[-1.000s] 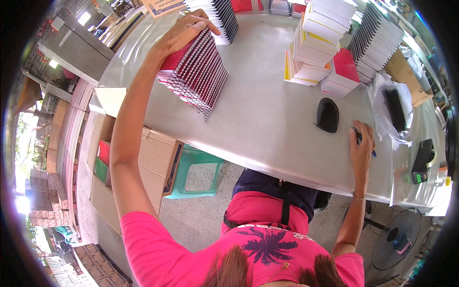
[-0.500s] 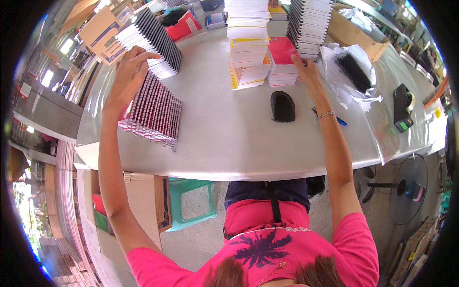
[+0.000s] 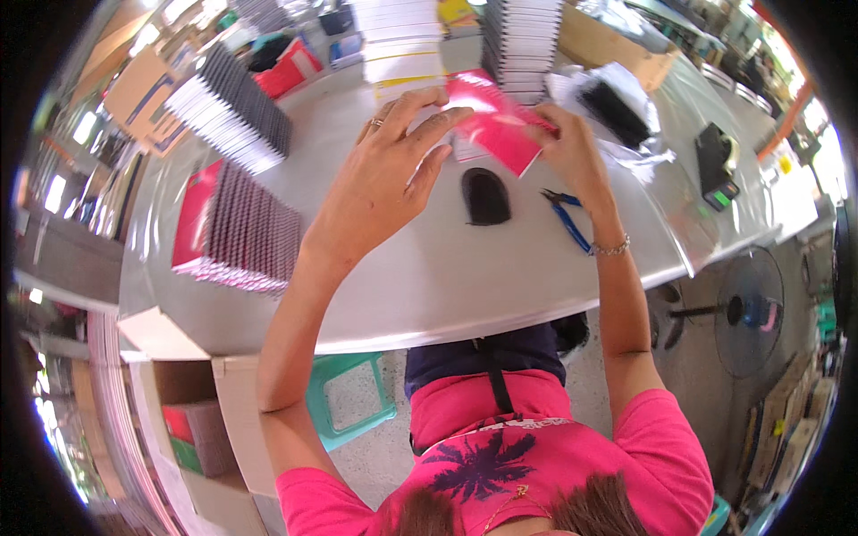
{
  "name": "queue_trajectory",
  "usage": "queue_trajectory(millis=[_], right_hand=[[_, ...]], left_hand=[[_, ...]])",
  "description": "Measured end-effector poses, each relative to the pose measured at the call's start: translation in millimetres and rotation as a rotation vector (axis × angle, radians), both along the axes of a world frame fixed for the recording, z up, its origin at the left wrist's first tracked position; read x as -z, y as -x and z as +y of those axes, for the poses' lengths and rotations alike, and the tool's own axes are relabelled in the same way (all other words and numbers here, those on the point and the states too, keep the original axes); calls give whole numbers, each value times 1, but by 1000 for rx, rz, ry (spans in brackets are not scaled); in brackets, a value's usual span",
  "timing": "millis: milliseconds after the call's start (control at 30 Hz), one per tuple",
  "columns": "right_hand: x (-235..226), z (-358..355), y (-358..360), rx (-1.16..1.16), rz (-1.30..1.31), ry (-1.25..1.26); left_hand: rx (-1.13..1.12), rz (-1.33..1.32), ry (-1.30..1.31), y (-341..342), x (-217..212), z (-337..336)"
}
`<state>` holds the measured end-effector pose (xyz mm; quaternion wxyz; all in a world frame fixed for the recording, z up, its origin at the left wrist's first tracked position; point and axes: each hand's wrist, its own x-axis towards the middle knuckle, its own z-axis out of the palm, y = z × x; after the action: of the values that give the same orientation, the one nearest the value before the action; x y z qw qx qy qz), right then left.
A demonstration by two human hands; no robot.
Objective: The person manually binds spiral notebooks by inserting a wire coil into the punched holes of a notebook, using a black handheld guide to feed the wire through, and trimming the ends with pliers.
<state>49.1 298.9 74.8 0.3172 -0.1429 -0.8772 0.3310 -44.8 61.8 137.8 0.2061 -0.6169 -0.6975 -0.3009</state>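
Note:
In my right hand, a red-covered notebook is tilted and slightly blurred, pinched at its right edge. My left hand reaches toward its left side with thumb and fingers apart, seemingly holding nothing. Beneath the notebook, a stack of white-paged books is mostly hidden. On the left stands a stack of red-covered, coil-bound notebooks. A rounded black pad lies on the table below the held notebook. Blue-handled pliers rest beside my right wrist.
Black-coiled notebooks stand at back left. Tall stacks of white-paged books and coil-bound books rise at the back. Black coils lie on crumpled plastic. A small black device sits at right; a fan stands beyond the table.
My right hand has lifted the red notebook off its stack. My left hand has left the red coil-bound stack and moved right toward it. The view has shifted, uncovering the pliers.

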Motion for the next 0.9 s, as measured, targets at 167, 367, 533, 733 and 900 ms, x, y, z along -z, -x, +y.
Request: queue_trajectory(millis=[167,367,533,733,900], right_hand=[[-37,-35,-40,-420,-159,179],[8,118,-13,183,-53,-273],[74,198,-16,525,-286,-642],[43,179,0,331,-281,-495],[7,71,-23,-241,-175,-54]], left_hand=[[-113,34,284,-20,7,10],[-200,-168,288,-28,15,-15],[-341,-162,353,-37,60,-36],[-404,-186,316,-54,101,-38],[-470,-291,109,-70,108,-27]])
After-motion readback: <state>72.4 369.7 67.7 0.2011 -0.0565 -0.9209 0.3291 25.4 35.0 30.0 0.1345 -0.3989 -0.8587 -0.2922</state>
